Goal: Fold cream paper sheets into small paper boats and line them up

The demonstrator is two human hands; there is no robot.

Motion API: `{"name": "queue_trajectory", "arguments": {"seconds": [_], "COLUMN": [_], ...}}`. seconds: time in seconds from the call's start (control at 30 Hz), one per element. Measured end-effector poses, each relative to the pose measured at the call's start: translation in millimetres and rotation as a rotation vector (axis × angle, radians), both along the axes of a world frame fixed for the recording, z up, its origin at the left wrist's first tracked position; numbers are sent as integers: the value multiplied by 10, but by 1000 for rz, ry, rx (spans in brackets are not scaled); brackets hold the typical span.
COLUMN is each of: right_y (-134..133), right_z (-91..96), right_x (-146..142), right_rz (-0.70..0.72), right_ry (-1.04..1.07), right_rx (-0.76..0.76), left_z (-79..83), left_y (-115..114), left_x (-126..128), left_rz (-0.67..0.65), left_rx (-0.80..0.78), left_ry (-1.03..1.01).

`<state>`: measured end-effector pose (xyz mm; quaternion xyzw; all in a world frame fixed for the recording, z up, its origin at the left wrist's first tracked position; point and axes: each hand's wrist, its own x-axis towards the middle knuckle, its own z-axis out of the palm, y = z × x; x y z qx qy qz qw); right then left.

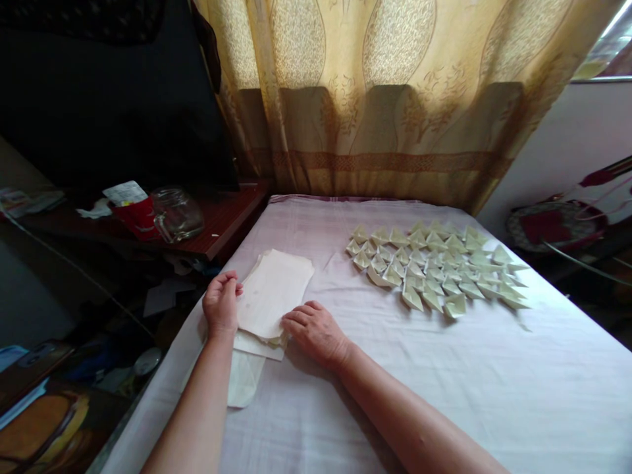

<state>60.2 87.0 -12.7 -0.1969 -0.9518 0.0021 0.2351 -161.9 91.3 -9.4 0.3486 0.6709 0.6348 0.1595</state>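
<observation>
A stack of cream paper sheets (274,289) lies on the white sheet of the bed (444,382), near its left edge. My left hand (220,306) rests at the stack's left side with fingers curled, pinching the edge of the top sheet. My right hand (316,331) lies at the stack's near right corner, fingers bent and pressing down on the paper. Farther right, several small folded paper pieces (437,270) sit in rows on the bed, apart from both hands.
A dark wooden side table (222,224) at the left holds a glass jar (176,214) and a red container (137,214). A golden curtain (385,105) hangs behind the bed. Clutter fills the floor at left; a round item (555,227) stands at far right.
</observation>
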Motion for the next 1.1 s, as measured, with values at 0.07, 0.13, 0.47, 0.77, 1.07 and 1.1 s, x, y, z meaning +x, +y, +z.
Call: {"name": "queue_trajectory", "arguments": {"seconds": [0.07, 0.13, 0.47, 0.77, 1.07, 1.1], "right_y": [-12, -18, -31, -143, -458, -499], "right_z": [-23, -35, -65, 21, 23, 23], "right_x": [-6, -15, 72, 619, 1403, 1461], "right_rz": [-16, -41, -9, -215, -371, -394], "right_ry": [30, 42, 129, 430, 420, 423], "right_rx": [12, 27, -114, -99, -236, -268], "left_z": [-1, 0, -4, 109, 295, 296], "left_y": [-5, -5, -6, -56, -299, -340], "left_x": [0, 24, 68, 154, 879, 961], "left_rz": [33, 39, -18, -74, -792, -908], "left_rx": [4, -5, -86, -78, 132, 97], "left_ry": [-6, 2, 145, 425, 917, 931]}}
